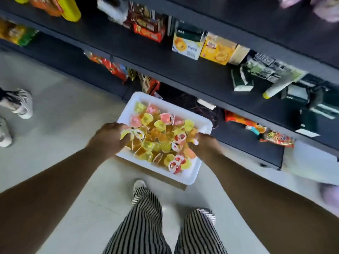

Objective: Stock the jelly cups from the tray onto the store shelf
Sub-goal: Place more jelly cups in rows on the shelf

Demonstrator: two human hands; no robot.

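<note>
Tray [187, 176]: white, low by your feet, heaped with jelly cups [161, 136] between both hands. Left hand [110, 138] curls round a yellow cup at its fingertips; right hand [205, 143] digs in, grip unclear. Shelf [192, 74] beyond both hands, awaiting stock.

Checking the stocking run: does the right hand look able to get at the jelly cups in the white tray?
Probably yes: the right hand is already in among the jelly cups at the white tray's right edge; nothing covers them.
</note>
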